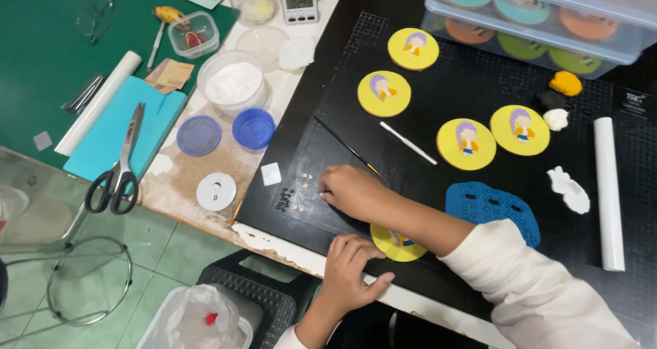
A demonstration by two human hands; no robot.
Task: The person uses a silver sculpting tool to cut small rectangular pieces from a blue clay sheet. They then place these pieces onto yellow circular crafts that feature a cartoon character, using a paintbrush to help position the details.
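Yellow fondant covered the round cookie [395, 245] that sat at the near edge of the black cutting mat [479, 82], half hidden under the person's right forearm. From the head view, the right hand [352, 191] reached across it to the left, fingers curled and pinched together over a scatter of tiny pale cut pieces [301, 185] on the mat; whether a piece was actually between the fingertips I could not tell. The left hand [352, 267] rested at the mat's front edge, fingers bent and loosely spread, touching the rim of that cookie and gripping nothing.

I judged those little pieces to be soft, very light and easily squashed or lost, best lifted by the edges with the fingertips or a tool. The cookie looked stiff but brittle, its topping easily marked, so it seemed wisest to hold it by the rim.

Four more yellow figure cookies [465, 144] lay further up the mat, well apart from the hands, with a thin brush [349, 147] and a white stick tool [408, 143] between them and the right hand. A blue textured sheet [489, 205] lay just beside the right forearm, a white roller [608, 191] at the far right. On the worn table to the left were scissors [120, 171] and a tub of white powder [234, 83].
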